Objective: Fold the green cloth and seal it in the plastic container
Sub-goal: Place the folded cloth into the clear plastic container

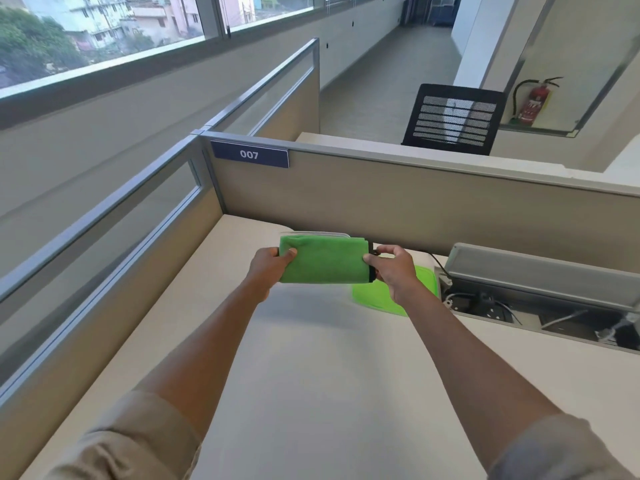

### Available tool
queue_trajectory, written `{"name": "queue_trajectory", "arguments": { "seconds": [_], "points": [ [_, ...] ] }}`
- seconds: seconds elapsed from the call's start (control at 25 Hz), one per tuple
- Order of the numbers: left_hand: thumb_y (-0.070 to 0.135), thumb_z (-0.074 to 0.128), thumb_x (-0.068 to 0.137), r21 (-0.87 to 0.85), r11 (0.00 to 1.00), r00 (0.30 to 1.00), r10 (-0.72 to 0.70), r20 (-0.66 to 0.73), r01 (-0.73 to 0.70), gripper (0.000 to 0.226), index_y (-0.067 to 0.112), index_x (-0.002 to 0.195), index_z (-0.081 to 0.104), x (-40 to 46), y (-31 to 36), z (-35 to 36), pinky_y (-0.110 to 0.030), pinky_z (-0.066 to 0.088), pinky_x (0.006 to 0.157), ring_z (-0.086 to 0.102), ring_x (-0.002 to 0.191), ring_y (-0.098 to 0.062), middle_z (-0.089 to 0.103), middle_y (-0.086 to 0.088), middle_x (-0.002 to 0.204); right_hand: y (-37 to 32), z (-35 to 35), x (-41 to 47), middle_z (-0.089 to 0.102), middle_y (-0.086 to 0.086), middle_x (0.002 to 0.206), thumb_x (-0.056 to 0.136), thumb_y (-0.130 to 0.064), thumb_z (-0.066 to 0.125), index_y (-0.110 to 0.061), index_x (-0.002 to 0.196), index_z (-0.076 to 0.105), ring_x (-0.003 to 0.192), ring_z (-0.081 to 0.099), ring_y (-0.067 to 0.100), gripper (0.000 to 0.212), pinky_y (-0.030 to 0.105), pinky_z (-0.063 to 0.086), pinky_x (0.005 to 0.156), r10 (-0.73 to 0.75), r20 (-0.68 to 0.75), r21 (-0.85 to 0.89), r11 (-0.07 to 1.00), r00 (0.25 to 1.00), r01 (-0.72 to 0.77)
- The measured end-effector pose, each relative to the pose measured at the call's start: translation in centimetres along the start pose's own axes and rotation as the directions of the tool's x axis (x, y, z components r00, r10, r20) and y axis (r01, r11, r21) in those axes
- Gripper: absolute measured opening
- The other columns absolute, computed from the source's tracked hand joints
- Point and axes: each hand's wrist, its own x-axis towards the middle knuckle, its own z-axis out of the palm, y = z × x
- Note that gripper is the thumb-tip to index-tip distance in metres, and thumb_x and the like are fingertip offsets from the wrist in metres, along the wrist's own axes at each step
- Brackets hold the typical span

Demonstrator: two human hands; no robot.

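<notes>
The green cloth (323,259) is folded into a thick rectangle and held up above the white desk. My left hand (268,266) pinches its left edge, thumb on the front. My right hand (393,268) grips its right edge, where a black trim shows. Just behind the cloth, the clear rim of the plastic container (317,233) peeks out; the rest of it is hidden. A bright green lid (379,294) lies flat on the desk under my right hand.
The white desk (311,375) is boxed in by beige partitions at the back and left. An open cable tray (540,306) with sockets and wires sits at the right. A black mesh chair (453,117) stands beyond the partition.
</notes>
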Motion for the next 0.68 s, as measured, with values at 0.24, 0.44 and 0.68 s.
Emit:
{"name": "queue_trajectory", "arguments": {
  "seconds": [0.24, 0.44, 0.68],
  "points": [
    [0.037, 0.067, 0.09, 0.264, 0.964, 0.987, 0.074, -0.14, -0.035, 0.033, 0.005, 0.096, 0.07, 5.9, 1.2, -1.4, -0.039, 0.053, 0.074, 0.067, 0.093, -0.033, 0.072, -0.015, 0.098, -1.4, 4.3, 5.1, 0.067, 0.007, 0.109, 0.075, -0.02, 0.08, -0.018, 0.101, 0.06, 0.101, 0.068, 0.031, 0.034, 0.052, 0.054, 0.092, -0.033, -0.005, -0.159, 0.987, 0.999, 0.032],
    [0.038, 0.066, 0.089, 0.497, 0.866, 0.978, 0.15, -0.148, -0.057, 0.044, 0.013, 0.124, 0.059, 8.5, 0.7, -1.1, -0.033, 0.046, 0.078, 0.062, 0.104, -0.032, 0.067, -0.013, 0.112, -0.3, 6.4, 6.6, 0.069, 0.003, 0.099, 0.076, -0.024, 0.076, -0.017, 0.104, 0.062, 0.091, 0.066, 0.022, 0.032, 0.031, 0.052, 0.071, -0.126, -0.052, -0.359, 0.928, 0.991, 0.099],
    [0.034, 0.062, 0.09, 0.685, 0.72, 0.954, 0.27, -0.128, -0.112, 0.04, 0.012, 0.123, 0.052, 9.1, -0.3, -0.1, -0.039, 0.045, 0.074, 0.06, 0.099, -0.038, 0.064, -0.017, 0.107, 0.2, 8.3, 6.8, 0.068, 0.014, 0.101, 0.081, -0.017, 0.067, -0.011, 0.107, 0.058, 0.094, 0.062, 0.033, 0.028, 0.037, 0.051, 0.079, -0.298, -0.003, -0.64, 0.734, 0.955, 0.227]
  ]
}}
